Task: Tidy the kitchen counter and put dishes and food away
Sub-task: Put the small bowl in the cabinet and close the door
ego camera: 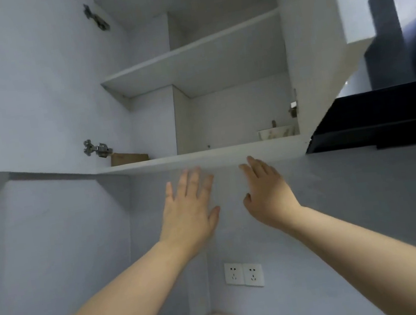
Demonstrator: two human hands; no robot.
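Reaching up with both arms: the left hand (190, 208) and right hand (266, 191) are flat, fingers spread, holding nothing, just under the front lip of the open white wall cabinet (201, 158). Past them on the bottom shelf, a pale marbled ceramic bowl (276, 132) sits at the right, above and beyond the right hand, not touching it, with a brown wooden block (128, 157) over at the left. Looks like the bowl's put away; whatever's left on the counter is out of view, can't tell.
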